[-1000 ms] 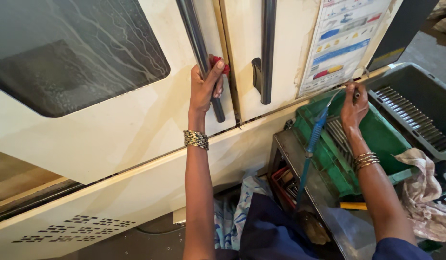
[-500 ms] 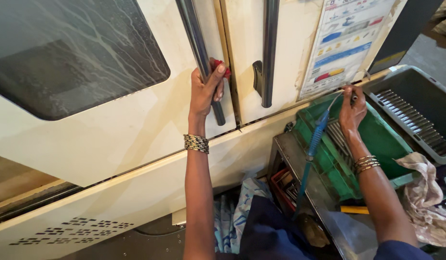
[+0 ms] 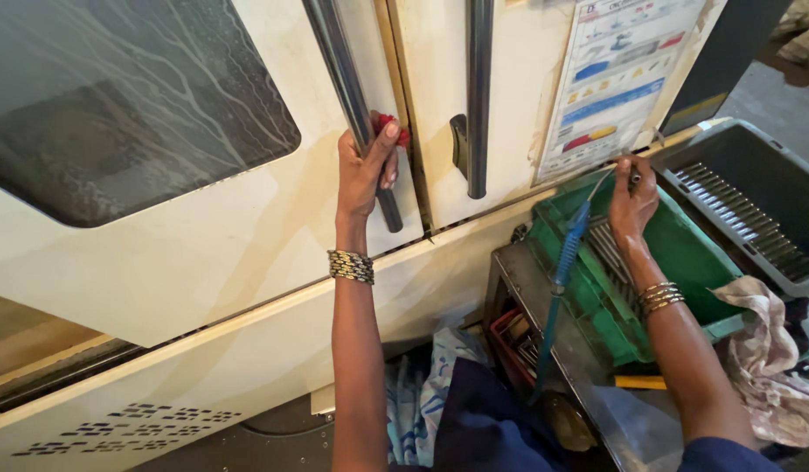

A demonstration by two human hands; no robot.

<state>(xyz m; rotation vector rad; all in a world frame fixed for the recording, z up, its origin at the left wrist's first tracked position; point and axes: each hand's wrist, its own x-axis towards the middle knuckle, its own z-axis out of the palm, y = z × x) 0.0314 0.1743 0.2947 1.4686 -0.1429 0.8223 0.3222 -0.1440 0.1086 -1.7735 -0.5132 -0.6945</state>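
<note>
Left hand (image 3: 362, 166) grips the door handle (image 3: 350, 105) and a red cloth (image 3: 388, 128); at three o'clock, right hand (image 3: 633, 196) pinches a blue air hose (image 3: 562, 262).

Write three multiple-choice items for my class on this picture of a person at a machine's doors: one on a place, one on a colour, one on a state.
1. Where does the left hand rest?
A. on the dark bar handle of the cream door
B. in the grey tray
C. on the cloth

2. What colour is the crate below the right hand?
A. red
B. green
C. yellow

3. How do the two doors stand?
A. both wide open
B. one taken off
C. closed, edges meeting

Key: 1 A, the fingers wrap the bar. 2 B, its walls are plainly green. 3 C, only a thin seam shows between them.
</note>
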